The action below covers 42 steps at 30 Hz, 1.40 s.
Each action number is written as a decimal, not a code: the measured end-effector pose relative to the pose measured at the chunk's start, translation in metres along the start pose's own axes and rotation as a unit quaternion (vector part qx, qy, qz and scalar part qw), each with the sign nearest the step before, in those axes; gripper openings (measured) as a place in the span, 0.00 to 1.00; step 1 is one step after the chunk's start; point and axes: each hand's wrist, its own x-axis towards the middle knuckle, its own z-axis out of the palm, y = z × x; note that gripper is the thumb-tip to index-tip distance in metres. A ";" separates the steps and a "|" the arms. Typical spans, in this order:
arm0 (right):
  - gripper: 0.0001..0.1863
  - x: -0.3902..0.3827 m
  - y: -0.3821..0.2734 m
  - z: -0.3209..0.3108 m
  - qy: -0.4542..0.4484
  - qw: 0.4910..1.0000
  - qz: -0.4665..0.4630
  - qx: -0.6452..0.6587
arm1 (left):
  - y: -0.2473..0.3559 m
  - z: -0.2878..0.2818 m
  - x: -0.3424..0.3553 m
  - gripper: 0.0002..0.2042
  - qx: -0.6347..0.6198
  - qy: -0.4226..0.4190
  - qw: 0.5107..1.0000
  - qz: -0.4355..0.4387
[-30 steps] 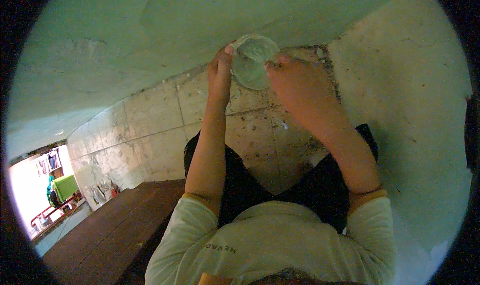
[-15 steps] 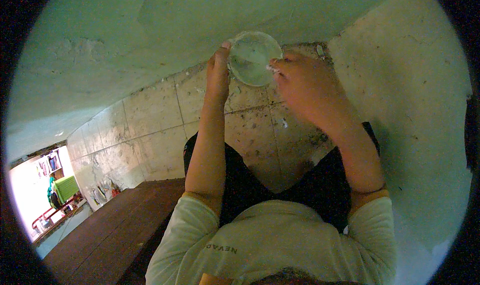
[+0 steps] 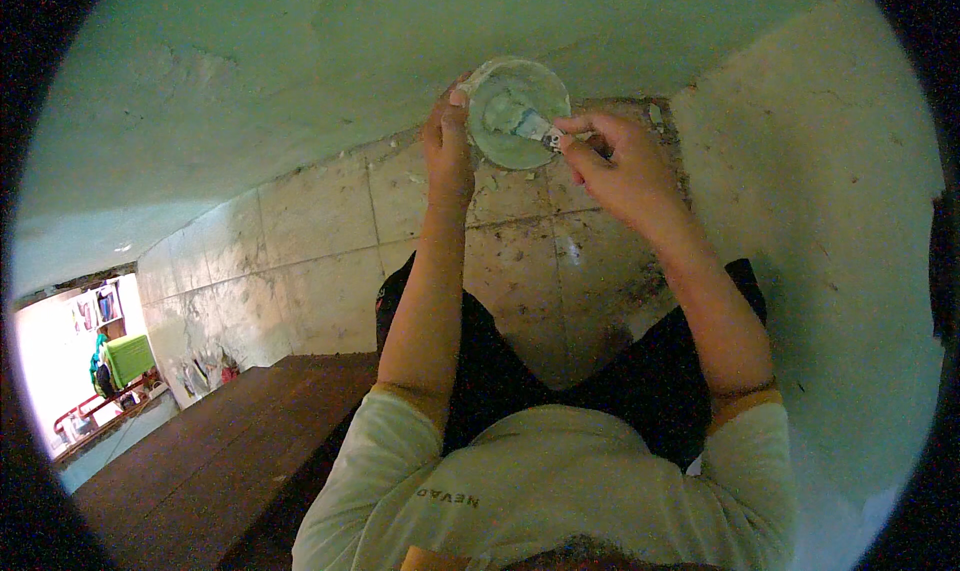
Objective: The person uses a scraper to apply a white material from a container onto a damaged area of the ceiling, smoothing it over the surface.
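Note:
My left hand (image 3: 450,136) is closed on the left rim of a round, clear plastic tub (image 3: 563,83), with the thumb over the edge. Pale green paint (image 3: 515,156) covers the tub's bottom and clings to its walls. My right hand (image 3: 620,161) pinches a small, paint-smeared paintbrush (image 3: 537,128) by its handle end. Its pale, widening head rests inside the tub, pointing to the left. Fingers hide most of the handle.
A green painted wall (image 3: 300,91) rises ahead, and a pale wall (image 3: 830,191) stands at the right. Dirty floor tiles (image 3: 510,251) with flakes lie below the tub. A dark wooden surface (image 3: 230,441) is at lower left, near a bright opening with a green box (image 3: 128,359).
My right hand has turned, bringing the brush head into view inside the tub. The tub has shifted slightly right in the picture, still in my left hand.

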 end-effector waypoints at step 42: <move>0.11 0.002 0.000 0.015 0.009 0.911 0.237 0.339 | -0.022 0.014 -0.002 0.26 -0.067 0.094 0.991 0.065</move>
